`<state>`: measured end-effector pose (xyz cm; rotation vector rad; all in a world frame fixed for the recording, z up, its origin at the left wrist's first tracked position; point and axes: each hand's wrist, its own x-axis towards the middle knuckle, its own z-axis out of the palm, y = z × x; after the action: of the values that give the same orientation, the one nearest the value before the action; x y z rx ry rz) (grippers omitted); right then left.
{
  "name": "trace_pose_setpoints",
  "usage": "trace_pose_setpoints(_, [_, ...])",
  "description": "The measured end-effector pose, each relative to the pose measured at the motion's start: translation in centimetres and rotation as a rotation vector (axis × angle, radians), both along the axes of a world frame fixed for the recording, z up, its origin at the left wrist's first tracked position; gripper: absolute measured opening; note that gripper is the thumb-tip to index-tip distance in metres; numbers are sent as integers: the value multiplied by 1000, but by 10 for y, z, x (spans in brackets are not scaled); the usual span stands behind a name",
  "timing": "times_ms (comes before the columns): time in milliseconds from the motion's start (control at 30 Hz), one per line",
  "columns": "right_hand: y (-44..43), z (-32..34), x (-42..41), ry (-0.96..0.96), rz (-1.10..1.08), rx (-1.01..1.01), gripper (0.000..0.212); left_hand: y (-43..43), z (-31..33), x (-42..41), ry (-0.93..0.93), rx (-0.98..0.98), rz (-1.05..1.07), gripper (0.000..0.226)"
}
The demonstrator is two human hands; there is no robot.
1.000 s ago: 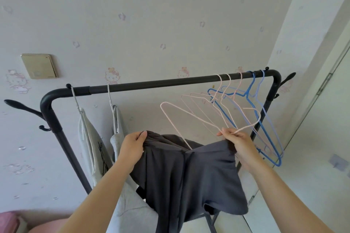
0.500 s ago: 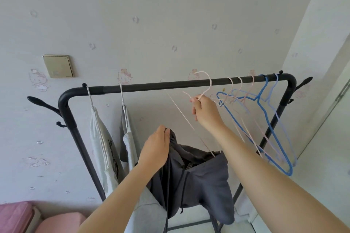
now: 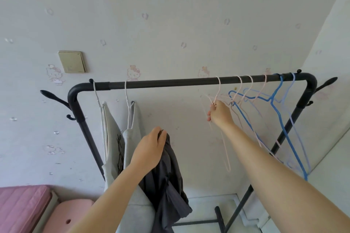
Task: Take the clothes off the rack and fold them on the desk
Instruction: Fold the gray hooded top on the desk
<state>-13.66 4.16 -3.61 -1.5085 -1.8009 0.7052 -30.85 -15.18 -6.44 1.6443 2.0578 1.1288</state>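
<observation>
- Lower left of frame: pink bed [image 3: 20, 202], edge only. Not part of the job.
- Upper left: beige wall plate [image 3: 72, 62] on the patterned wall.
- Across the centre: black rack [image 3: 170, 83], its top rail running left to right.
- Left end of rail: two light grey garments [image 3: 111, 138] on white hangers, not yet taken down.
- Lower centre: left hand [image 3: 149, 149], fingers closed round the bunched top of a dark grey garment [image 3: 166, 185]. It hangs below the fist, off its hanger and clear of the rail, gathered like this probably so one hand can carry it.
- Right of centre: right hand [image 3: 219, 113], pinching the neck of a pink hanger [image 3: 219, 89] whose hook sits over the rail, apparently parking it.
- Right end of rail: empty hangers [image 3: 280, 84], pink and blue, bunched together.
- Worktop: not in view, so no folding has begun here.
</observation>
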Motion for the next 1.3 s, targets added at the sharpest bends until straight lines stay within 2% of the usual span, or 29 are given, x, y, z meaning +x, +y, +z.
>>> trace_pose_setpoints(67, [-7,3,9,-24,23,70,21,-1,2,1,-4,-8,-28,33])
trace_pose_setpoints(200, [-40,-1,31,18,50,264,45,-6,5,5,21,-31,-109,31])
trace_pose_setpoints(300, [-83,-14,43,56,107,398,42,-9,7,9,28,-38,-194,29])
trace_pose_setpoints(367, [-120,-28,51,65,130,403,38,-13,7,12,42,-49,-286,29])
trace_pose_setpoints(567, [-219,-78,66,49,88,228,23,-35,5,25,68,-132,-561,35])
trace_pose_setpoints(700, [-284,-122,73,75,-154,90,18,-64,-8,34,55,-111,-702,36])
trace_pose_setpoints(767, [-314,-156,83,101,-306,-50,17,-79,-15,43,53,-103,-772,36])
trace_pose_setpoints(833, [-349,-189,95,161,-439,-324,16,-93,-22,57,45,-103,-838,35])
trace_pose_setpoints(900, [-395,-211,102,299,-494,-703,15,-109,-28,78,44,-117,-937,33])
trace_pose_setpoints(933, [-417,-217,102,450,-494,-860,15,-117,-31,89,41,-122,-980,32])
trace_pose_setpoints(1000, [-458,-224,97,705,-534,-981,15,-133,-36,112,23,-135,-1051,30])
trace_pose_setpoints(1100, [-511,-235,102,945,-615,-968,27,-167,-39,157,-25,-154,-1160,29])
trace_pose_setpoints(1200, [-548,-231,115,1221,-749,-932,48,-201,-41,200,-76,-165,-1261,28])
trace_pose_setpoints(1300, [-596,-219,155,1512,-967,-681,42,-246,-40,249,-91,-210,-1390,26])
